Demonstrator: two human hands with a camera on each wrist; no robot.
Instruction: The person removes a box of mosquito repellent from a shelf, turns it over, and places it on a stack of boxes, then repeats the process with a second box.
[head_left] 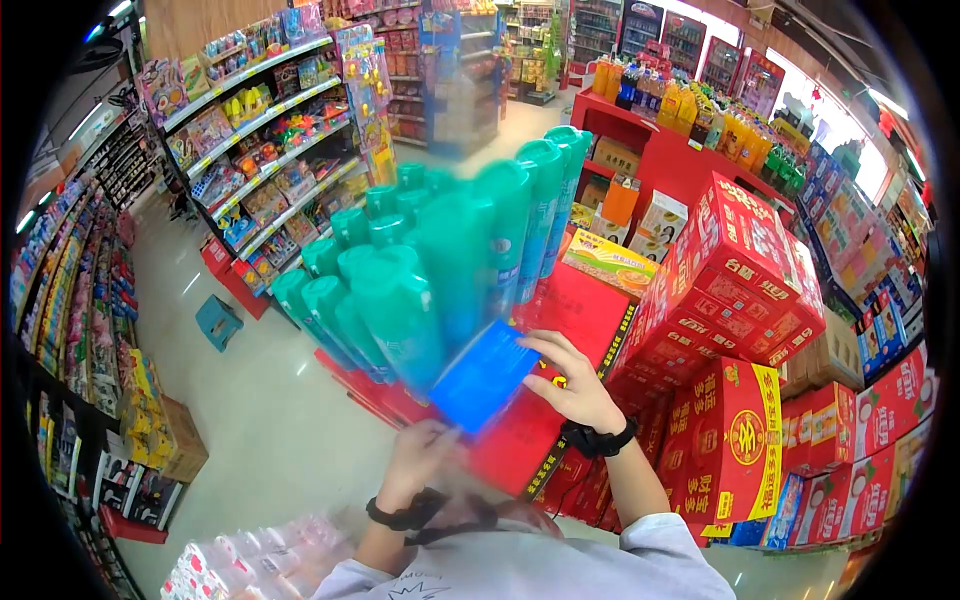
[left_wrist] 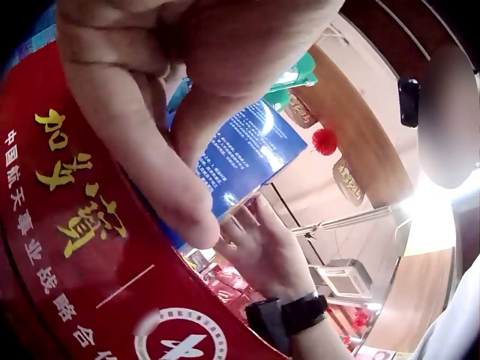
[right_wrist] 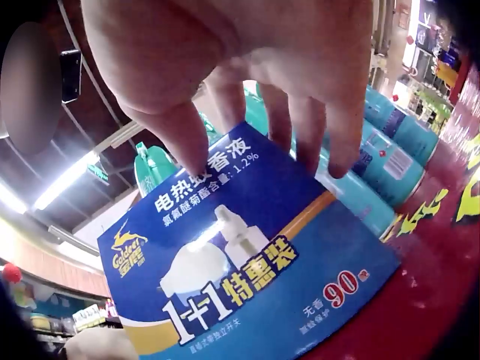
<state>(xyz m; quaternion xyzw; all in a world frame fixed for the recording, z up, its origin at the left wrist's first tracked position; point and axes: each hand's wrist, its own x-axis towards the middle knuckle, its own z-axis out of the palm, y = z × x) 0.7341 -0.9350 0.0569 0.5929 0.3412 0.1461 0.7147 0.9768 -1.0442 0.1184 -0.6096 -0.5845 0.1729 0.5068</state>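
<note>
A blue mosquito-repellent liquid box, printed with a plug-in heater and refill bottle, is held between both hands above the red display top. My right hand grips its upper edge, thumb on the printed face and fingers behind, as the right wrist view shows. At the near lower corner my left hand pinches the box; its thumb and finger overlap the text-covered side in the left wrist view. Right beyond the box, several teal bottles stand packed together, blurred in the head view.
The red display stand carries the bottles. Stacked red cartons rise close on the right. A stocked shelf stands across the aisle, with a teal stool on the floor. Plastic-wrapped packs lie at the lower left.
</note>
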